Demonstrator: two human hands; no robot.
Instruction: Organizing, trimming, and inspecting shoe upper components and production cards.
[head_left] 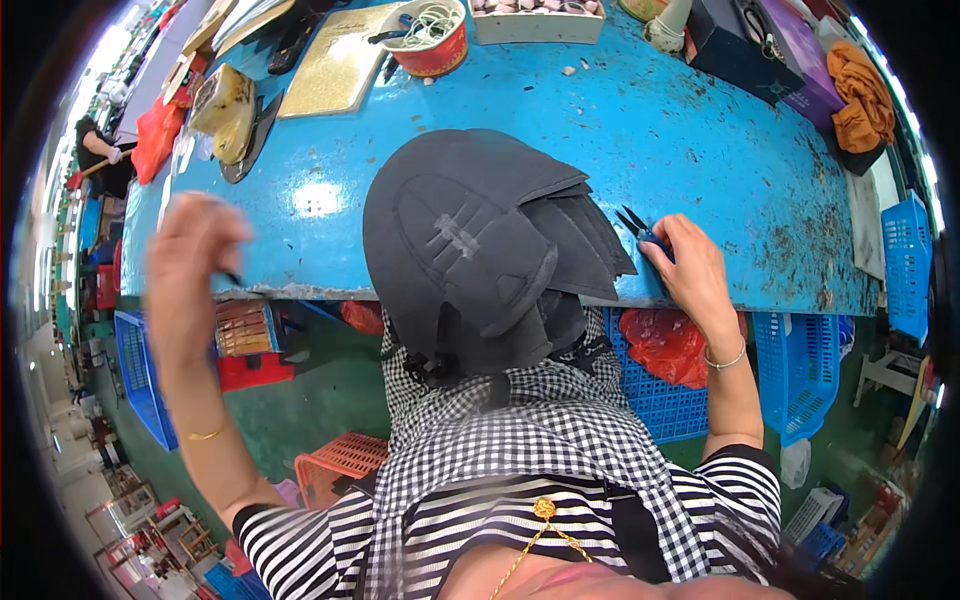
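Note:
A stack of black curved cut pieces (460,240), with stitched outlines on the top one, lies over the table's front edge and hangs onto my lap. To its right, my right hand (690,265) is closed round small blue-handled thread snips (642,230), their dark blades apart and pointing away from me over the table. My left hand (195,245) is raised at the far left, apart from the stack and smeared by motion. A small dark bit shows by its fingers; I cannot make out what it is.
The blue table (700,180) bears a red tub of cords (432,60), a gold-coloured pad (335,62), a yellowed block (228,115), a box of small pieces (537,25) and an orange cloth (860,95). Blue baskets (797,370) and red bags (665,345) stand below the edge.

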